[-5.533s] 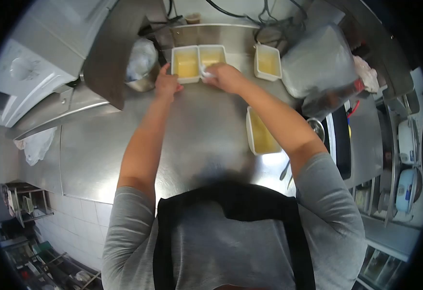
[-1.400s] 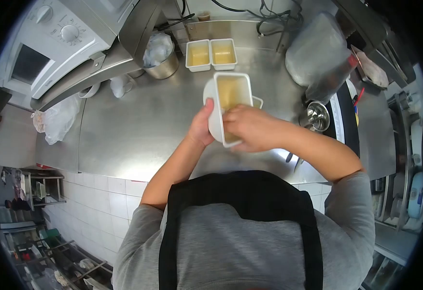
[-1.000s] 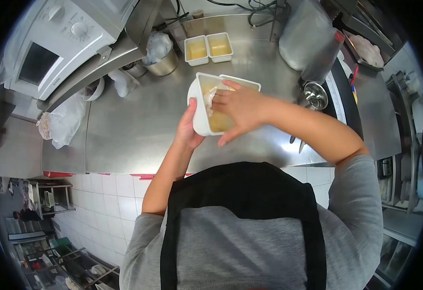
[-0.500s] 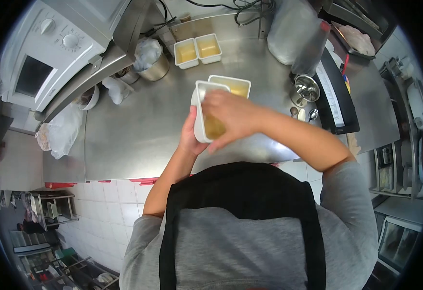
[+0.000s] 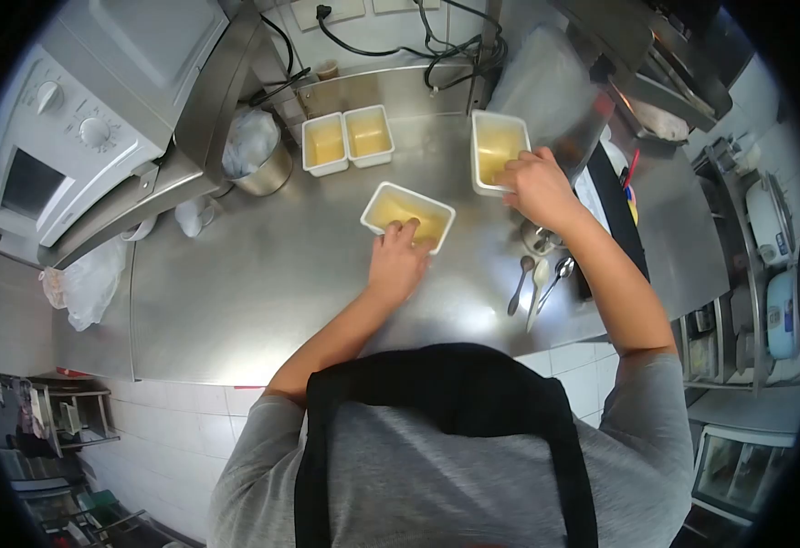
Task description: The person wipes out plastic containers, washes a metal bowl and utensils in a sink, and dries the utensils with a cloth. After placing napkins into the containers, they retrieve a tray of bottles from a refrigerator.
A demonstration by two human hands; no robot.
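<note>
Four white tubs of yellow stuff stood on the desk (image 5: 254,274), and the work looked about half done. A pair (image 5: 347,139) sat side by side, touching, at the back of the desk. They seemed finished with, as no hand was near them.

The other two tubs were each under a hand. The middle tub (image 5: 407,215) lay in front of the pair and a little to its right, turned askew. The left hand (image 5: 398,260) had its fingers on that tub's near rim. The view was too small to show whether its grip pinched the rim or only rested there.

The right tub (image 5: 498,151) stood level with the pair and well to its right. The right hand (image 5: 535,187) had its grip curled shut on that tub's near corner. Neither of these tubs stood in line with the pair, so that part appeared left to do.

Spoons (image 5: 537,279) lay far right of the pair and nearer the person. A bowl (image 5: 254,155) stood just left of the pair.
</note>
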